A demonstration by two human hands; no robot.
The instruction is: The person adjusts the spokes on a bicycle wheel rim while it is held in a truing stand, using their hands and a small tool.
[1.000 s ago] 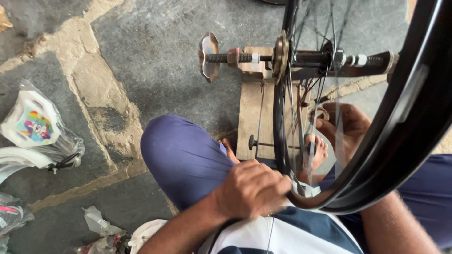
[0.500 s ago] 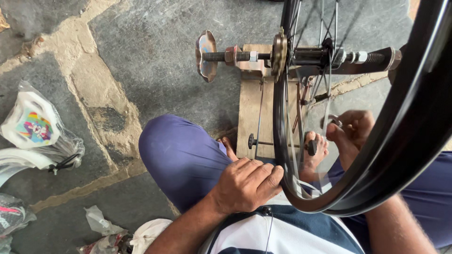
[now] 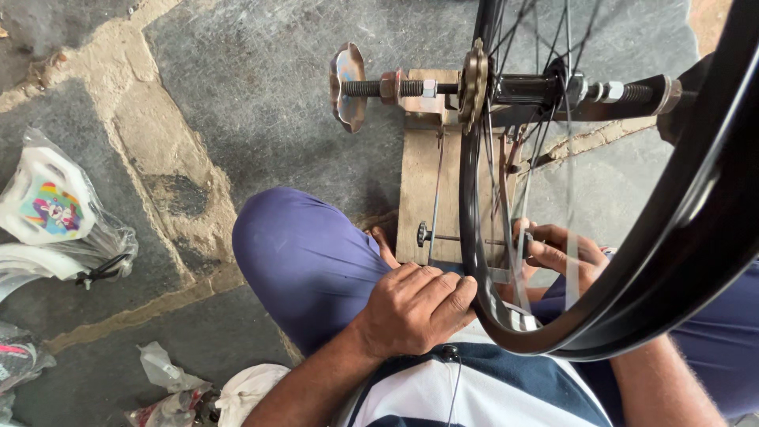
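Open stone floor (image 3: 261, 87) lies left of the truing stand, unobstructed up to the threaded axle (image 3: 395, 87) and its end plate (image 3: 348, 85). Passage through the wheel is barred by spokes (image 3: 506, 166) and the black rim (image 3: 474, 261). The wooden base (image 3: 417, 174) and the person's knee (image 3: 304, 253) close the space beneath. Plastic-wrapped parts (image 3: 55, 221) crowd the far left edge.

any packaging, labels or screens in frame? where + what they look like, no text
Clear plastic bag, left edge on the stone floor: holds a white moulded part with a multicoloured sticker.
Second bagged item, lower left corner: clear wrap, dark contents with a pink streak, partly cut off.
Crumpled clear wrappers, bottom left near a white cloth: empty-looking scraps.
No signs or screens in view.
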